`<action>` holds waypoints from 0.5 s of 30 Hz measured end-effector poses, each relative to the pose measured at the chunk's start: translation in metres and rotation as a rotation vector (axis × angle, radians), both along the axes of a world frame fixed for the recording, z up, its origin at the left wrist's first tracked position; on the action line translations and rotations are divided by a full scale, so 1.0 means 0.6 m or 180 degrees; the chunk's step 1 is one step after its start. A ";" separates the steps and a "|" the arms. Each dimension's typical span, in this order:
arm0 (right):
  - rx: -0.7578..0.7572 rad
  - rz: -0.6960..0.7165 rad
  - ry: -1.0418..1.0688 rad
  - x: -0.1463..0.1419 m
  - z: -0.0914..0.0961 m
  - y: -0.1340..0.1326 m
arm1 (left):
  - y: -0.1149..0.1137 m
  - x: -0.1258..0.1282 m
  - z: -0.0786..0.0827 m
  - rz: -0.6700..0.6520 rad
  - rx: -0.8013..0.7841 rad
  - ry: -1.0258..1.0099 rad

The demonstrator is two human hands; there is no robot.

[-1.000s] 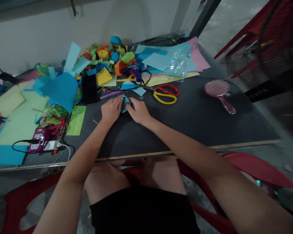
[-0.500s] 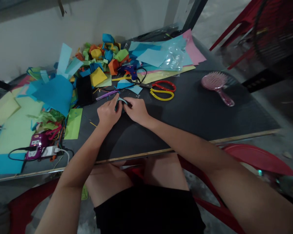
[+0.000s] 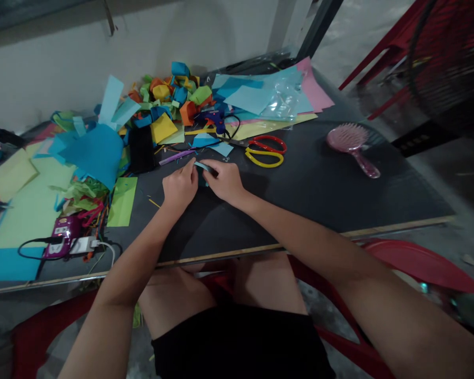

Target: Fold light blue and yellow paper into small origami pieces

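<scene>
Between my two hands is a small curved piece of light blue paper [image 3: 204, 167], most of it hidden by the fingers. My left hand [image 3: 180, 185] is closed on its left end, thumb and fingers pinched together. From the other side my right hand [image 3: 225, 180] pinches the same paper. Just beyond the fingers lie a purple pen-like stick [image 3: 177, 157] and a cut piece of blue paper [image 3: 209, 142]. Scissors [image 3: 265, 151] with one red and one yellow handle loop rest to the right of them.
Folded coloured paper pieces [image 3: 166, 97] are heaped at the back beside a blue glue gun [image 3: 216, 120]. Paper sheets [image 3: 248, 97] and a pink hairbrush [image 3: 351, 142] lie to the right. A purple power strip [image 3: 65, 231] with cords sits front left. A fan [image 3: 454, 68] stands at right.
The camera view has shifted slightly, so the table appears a little lower and farther right. Both hands keep hold of the paper, and its curved upper edge shows flatter now.
</scene>
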State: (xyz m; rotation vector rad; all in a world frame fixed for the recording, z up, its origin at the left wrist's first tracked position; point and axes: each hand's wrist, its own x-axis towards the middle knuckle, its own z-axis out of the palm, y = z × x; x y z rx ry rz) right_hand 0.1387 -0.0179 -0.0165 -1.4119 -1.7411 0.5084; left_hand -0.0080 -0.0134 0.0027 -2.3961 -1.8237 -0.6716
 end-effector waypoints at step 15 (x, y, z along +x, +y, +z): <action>-0.0526 0.0198 0.0834 0.011 0.017 0.009 | 0.000 0.007 0.013 0.0207 -0.0837 -0.1084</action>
